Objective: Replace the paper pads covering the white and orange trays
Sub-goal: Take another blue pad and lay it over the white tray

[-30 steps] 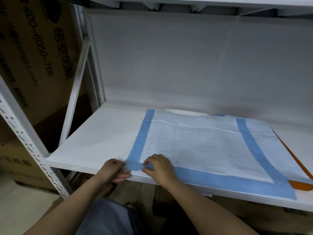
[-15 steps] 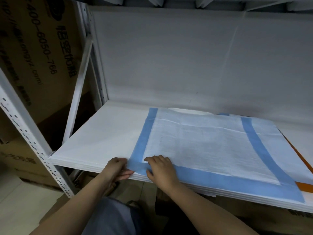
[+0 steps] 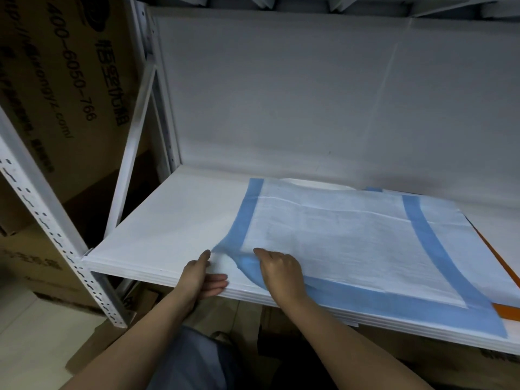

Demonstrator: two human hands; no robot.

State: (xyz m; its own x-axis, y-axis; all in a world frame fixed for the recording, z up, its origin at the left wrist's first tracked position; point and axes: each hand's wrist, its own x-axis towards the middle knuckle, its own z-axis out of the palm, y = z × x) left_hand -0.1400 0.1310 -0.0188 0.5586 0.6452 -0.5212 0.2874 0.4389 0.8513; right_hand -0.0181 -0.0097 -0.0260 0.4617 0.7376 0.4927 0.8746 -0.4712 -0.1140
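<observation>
Pad point(image 3: 351, 237) corner between right fingers point(image 3: 260, 252) (pinched)

Dim, soft light; wide-angle edge distortion

Orange tray point(image 3: 506, 308) mostly under pad point(image 3: 351, 235)

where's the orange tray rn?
In the head view, the orange tray sits at the far right of the shelf, almost wholly covered by the blue-bordered pad; only a strip along its right edge and near corner shows.
</observation>
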